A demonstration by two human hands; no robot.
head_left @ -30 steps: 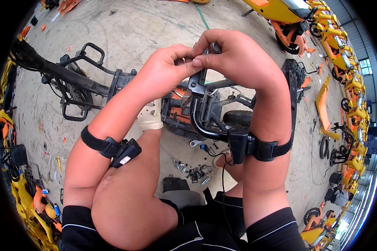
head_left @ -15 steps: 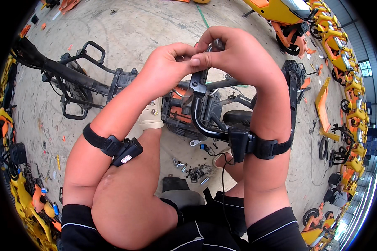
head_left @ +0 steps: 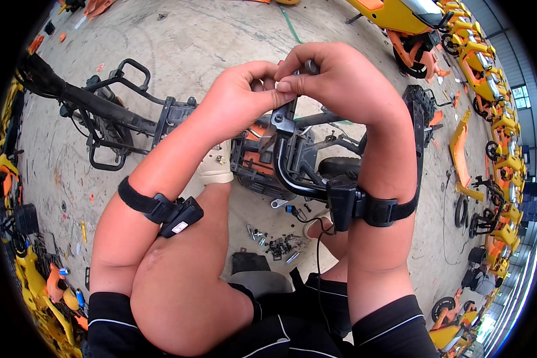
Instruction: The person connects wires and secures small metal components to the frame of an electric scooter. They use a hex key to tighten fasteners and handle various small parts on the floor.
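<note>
My left hand (head_left: pixel 250 83) and my right hand (head_left: pixel 328 71) meet at the upper end of a black handlebar (head_left: pixel 283 170). Both have thumb and fingers pressed together, the right thumb tip touching the left thumb. Whatever sits between the fingertips is too small and covered to name. A dark, rounded metal end (head_left: pixel 309 65) sticks out beside my right index finger; its kind is unclear. The handlebar carries a clamp with a bolt (head_left: pixel 278 119) just below my hands. It curves down over a stripped black scooter frame (head_left: pixel 179 116) that lies across the floor.
Loose bolts (head_left: pixel 283 246) and several sockets (head_left: pixel 256 234) lie on the concrete between my feet. A yellow-orange scooter (head_left: pixel 409 24) stands at the far right, with a row of yellow scooters (head_left: pixel 495 107) along that side. Yellow and orange panels (head_left: pixel 36 292) pile up at the left.
My right hand has shifted slightly down and its wrist has turned a little, with the thumbs closer together. My left hand stays nearly in place. The frame has not visibly moved.
</note>
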